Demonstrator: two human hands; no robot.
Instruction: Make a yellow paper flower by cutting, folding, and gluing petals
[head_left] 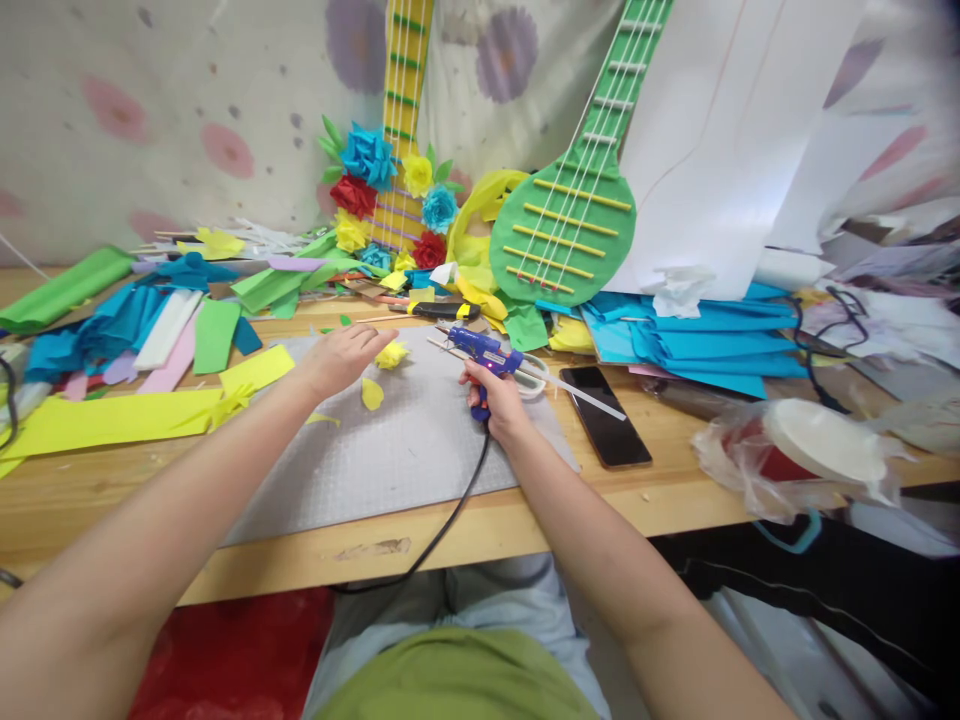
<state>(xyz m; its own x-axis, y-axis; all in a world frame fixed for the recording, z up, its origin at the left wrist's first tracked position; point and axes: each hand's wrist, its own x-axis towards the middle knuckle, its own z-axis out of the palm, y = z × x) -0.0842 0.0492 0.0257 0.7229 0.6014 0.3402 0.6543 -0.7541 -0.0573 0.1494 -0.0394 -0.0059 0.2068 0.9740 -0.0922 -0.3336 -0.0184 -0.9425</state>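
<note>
My right hand (491,395) is wrapped round the handle of a blue hot glue gun (484,348), whose nozzle points to the left. A clear glue stick (577,390) juts out of its back end, and a black cord (457,510) runs down over the table edge. My left hand (347,355) is stretched out with its fingers extended, above the left side of the grey cutting mat (360,490). Just beside its fingertips sits a small yellow crepe paper flower (391,354). A loose yellow paper petal (372,394) lies on the mat below it.
A black phone (606,415) lies right of the mat. Behind it stand a green paper guitar shape (562,235) and a yellow one (405,90) with paper flowers. A yellow-black utility knife (435,311) lies at the mat's back edge. Blue crepe paper (690,340) and a plastic-wrapped tub (817,440) are at right.
</note>
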